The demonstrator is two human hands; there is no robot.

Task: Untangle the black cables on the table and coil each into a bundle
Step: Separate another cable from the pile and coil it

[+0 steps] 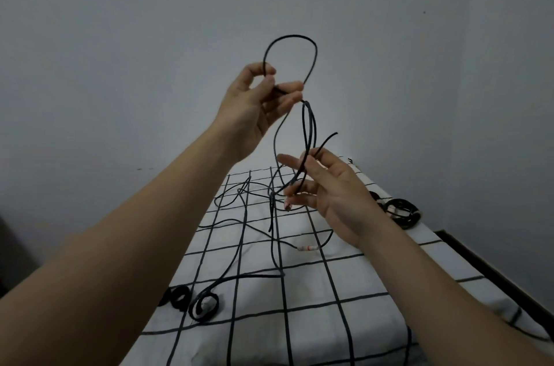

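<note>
My left hand (254, 101) is raised high and pinches a black cable (310, 125) that loops above the fingers and hangs down in long strands. My right hand (326, 188), lower and to the right, pinches the same strands between thumb and fingers, with a free end sticking up to the right. The cable trails down into a loose tangle of black cables (248, 206) on the table (329, 320), which has a white cloth with a black grid. One strand ends in a small curl (204, 305) near the left front.
A coiled black bundle (400, 211) lies at the table's right edge. Another small black coil (178, 296) sits at the left edge. A white and red connector (307, 248) lies mid-table. A grey wall stands behind; a dark edge runs along the right.
</note>
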